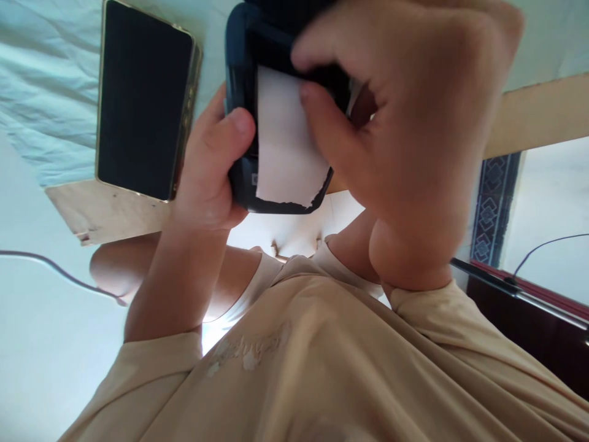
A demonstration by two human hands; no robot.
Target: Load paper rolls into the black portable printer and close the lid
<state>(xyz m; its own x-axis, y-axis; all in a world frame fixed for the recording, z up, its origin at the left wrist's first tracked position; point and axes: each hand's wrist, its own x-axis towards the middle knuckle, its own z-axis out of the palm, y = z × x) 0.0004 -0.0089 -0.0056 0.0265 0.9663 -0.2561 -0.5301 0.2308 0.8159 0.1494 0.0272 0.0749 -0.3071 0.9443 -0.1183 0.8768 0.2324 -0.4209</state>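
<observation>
A dark handheld device that looks like a portable receipt printer [242,184] is held up in front of me, with a white paper strip [285,147] lying out of it toward me. The strip's near edge is torn and uneven. My left hand [214,153] grips the device's left side, thumb over its rim. Across the right side reaches my right hand [396,104], slightly blurred, with its thumb on the strip's right edge and the index finger bent just beyond it over the dark opening. Its other fingers are hidden behind the hand, and the device's far end is partly covered.
Left of the device, a black-screened tablet or phone [143,101] in a clear case lies on pale green cloth [41,92] and a wooden board edge [115,209]. A cable [59,267] runs at the left. To the right are a patterned strip [494,209] and a dark red object [519,331].
</observation>
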